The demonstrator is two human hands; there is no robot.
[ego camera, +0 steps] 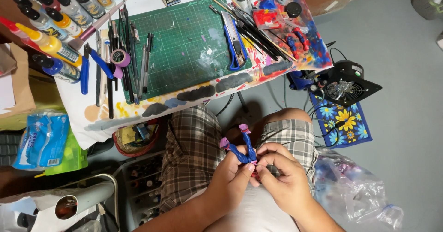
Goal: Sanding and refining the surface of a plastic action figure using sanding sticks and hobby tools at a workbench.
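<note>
Right now your left hand (233,176) and right hand (282,179) meet over your lap, both pinched shut on the lower end of a small blue figure (242,150) with pink tips. Its two limbs rise in a V from between your fingertips, toward the desk (138,103). The figure sits near you, well short of the desk's near edge, above your plaid shorts (191,144). Far from you on the desk lie a green cutting mat (184,42), brushes (258,31) and a row of paint bottles (50,29) at left. A black fan (348,84) stands on the floor to the right, a clear plastic bag (355,195) beside your right knee. Open grey floor lies further right.
</note>
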